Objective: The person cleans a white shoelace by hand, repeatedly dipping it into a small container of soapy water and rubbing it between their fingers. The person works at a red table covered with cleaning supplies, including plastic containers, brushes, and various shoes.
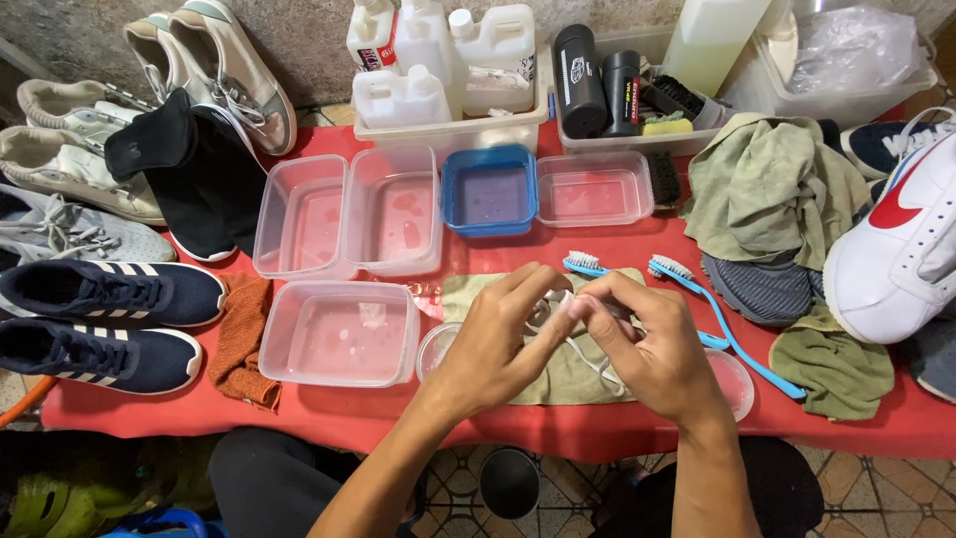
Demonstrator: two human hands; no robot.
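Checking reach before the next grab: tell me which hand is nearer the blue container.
Left. The left hand lies just below the blue container; the right hand lies below it and farther to the right.

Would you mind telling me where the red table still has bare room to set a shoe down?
Bare red table runs along the near edge, below the navy shoes and the clear tub. The back row of tubs and the right side, around the white shoe, are crowded.
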